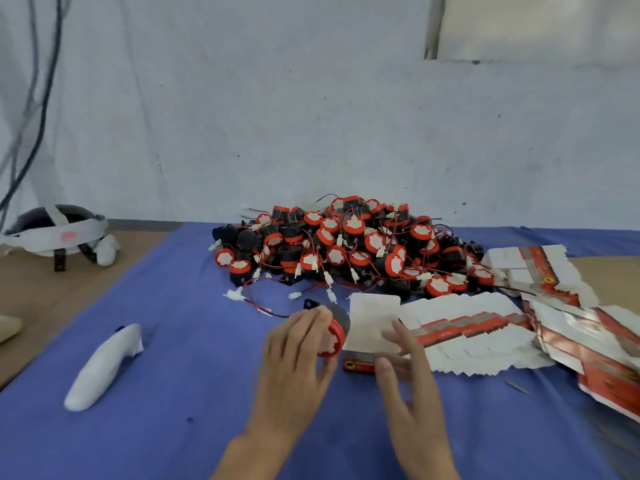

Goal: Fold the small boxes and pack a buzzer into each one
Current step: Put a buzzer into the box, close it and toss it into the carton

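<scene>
My left hand (298, 355) grips a black buzzer with a red rim (335, 336), its red and black wire trailing off to the left. The buzzer sits right beside the open mouth of a small red and white box (372, 327). My right hand (405, 372) holds that box from the right, fingers blurred, thumb near its red base. A big pile of buzzers (346, 247) lies behind on the blue cloth. Flat unfolded boxes (467, 330) fan out to the right of my hands.
A blue cloth (173, 375) covers the table's middle. A white controller (104, 367) lies on it at the left. A headset (59, 233) rests on the bare wood at the far left. More flat box sheets (588, 344) are stacked at the right edge.
</scene>
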Demonstrator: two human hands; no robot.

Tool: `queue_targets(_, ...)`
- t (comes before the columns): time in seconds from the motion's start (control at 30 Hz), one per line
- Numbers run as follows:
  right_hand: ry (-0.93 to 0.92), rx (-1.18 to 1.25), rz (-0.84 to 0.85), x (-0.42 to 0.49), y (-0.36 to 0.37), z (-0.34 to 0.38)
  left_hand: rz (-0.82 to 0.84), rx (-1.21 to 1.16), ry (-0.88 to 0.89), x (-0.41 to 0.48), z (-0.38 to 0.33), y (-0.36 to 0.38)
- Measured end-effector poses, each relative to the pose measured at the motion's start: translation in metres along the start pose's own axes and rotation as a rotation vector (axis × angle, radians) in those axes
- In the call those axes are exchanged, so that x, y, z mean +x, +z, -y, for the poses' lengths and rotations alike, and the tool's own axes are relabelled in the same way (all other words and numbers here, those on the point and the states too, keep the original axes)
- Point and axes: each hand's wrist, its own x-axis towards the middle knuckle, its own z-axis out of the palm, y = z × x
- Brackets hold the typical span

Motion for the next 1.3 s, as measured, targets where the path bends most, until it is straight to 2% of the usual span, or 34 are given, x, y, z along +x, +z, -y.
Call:
queue_targets(0.13, 0.126, 0.136, 0.1, 0.003, 0.006, 0.005, 0.204, -0.039, 0.188, -0.007, -0.008, 0.004)
queue_targets(0.27, 0.132, 0.107, 0.199, 0.005, 0.001, 0.006, 0.274, -0.1, 0.214, -0.004, -0.011, 0.002)
queue_targets(0.33, 0.139, 0.104, 0.193, 0.005, 0.001, 0.006, 0.31, -0.127, 0.222, -0.004, -0.013, 0.003)
queue_targets(0.57, 0.223, 0.219, 0.115, 0.006, -0.001, -0.009, 0.388, -0.185, -0.07, -0.002, -0.008, 0.0)
queue_targets(0.73, 0.211, 0.147, 0.13, 0.004, -0.002, -0.011, 0.443, -0.142, -0.033, -0.006, -0.007, 0.003)
queue_targets(0.93, 0.2, 0.035, 0.142, 0.002, -0.002, -0.011, 0.398, -0.151, -0.045, -0.007, -0.006, 0.001)
queue_targets(1.1, 0.172, 0.034, 0.159, 0.002, -0.002, -0.008, 0.398, -0.15, -0.047, -0.006, -0.007, 0.0)
queue_targets(1.3, 0.185, 0.052, 0.172, 0.005, -0.004, -0.011, 0.532, -0.234, -0.22, -0.002, -0.013, -0.006)
